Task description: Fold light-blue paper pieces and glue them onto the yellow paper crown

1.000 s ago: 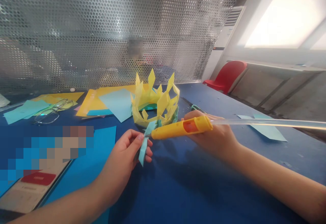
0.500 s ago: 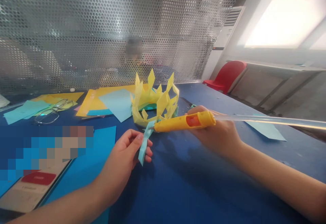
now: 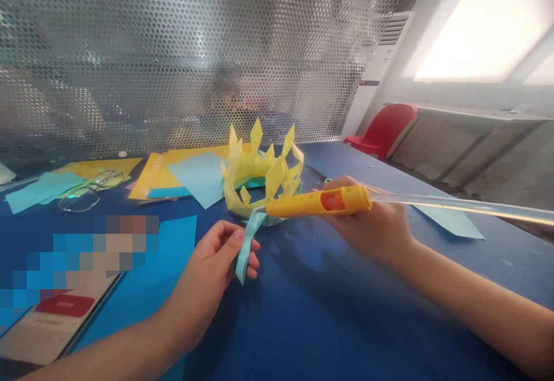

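Over blue table [image 3: 320, 323], before perforated screen [image 3: 151, 29], left grip [image 3: 220, 254] around paper strip [image 3: 243, 258], right grip [image 3: 381, 228] around glue gun [image 3: 298, 204].

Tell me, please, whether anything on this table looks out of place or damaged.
The eyeglasses look slightly out of place: they lie at the left of the view among loose paper sheets, an odd spot for them amid craft materials. The yellow paper crown stands upright, and I see nothing spilled or plainly damaged.

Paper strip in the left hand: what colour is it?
The strip is pale blue, clearest in the head view.
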Tool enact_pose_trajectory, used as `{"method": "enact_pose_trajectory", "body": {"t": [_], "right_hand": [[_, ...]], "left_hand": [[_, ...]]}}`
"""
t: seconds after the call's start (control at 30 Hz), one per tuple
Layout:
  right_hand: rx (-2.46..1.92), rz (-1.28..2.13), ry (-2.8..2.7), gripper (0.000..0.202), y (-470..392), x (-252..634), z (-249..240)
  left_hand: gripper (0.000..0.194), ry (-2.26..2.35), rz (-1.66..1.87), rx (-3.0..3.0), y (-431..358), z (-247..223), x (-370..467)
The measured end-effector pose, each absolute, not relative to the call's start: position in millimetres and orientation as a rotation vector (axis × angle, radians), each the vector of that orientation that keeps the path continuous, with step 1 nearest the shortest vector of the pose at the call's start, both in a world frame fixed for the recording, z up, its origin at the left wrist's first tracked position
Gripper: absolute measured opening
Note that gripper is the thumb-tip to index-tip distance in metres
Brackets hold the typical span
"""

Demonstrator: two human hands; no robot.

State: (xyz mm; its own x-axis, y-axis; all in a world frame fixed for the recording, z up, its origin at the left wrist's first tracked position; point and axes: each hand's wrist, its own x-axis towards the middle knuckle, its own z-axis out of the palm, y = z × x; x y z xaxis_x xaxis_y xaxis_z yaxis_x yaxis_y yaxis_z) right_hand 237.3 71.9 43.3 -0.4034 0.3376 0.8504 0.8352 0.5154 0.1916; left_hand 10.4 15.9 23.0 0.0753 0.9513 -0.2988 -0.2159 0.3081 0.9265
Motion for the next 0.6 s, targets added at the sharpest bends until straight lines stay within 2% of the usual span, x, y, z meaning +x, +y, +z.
{"method": "enact_pose_trajectory", "body": {"t": [0.6], "right_hand": [[-0.719, -0.673, -2.053, 0.015, 70.1, 238.5, 39.7]], "left_hand": [[0.022, 1.154, 1.062, 0.879, 16.6, 22.4, 11.6]]}}
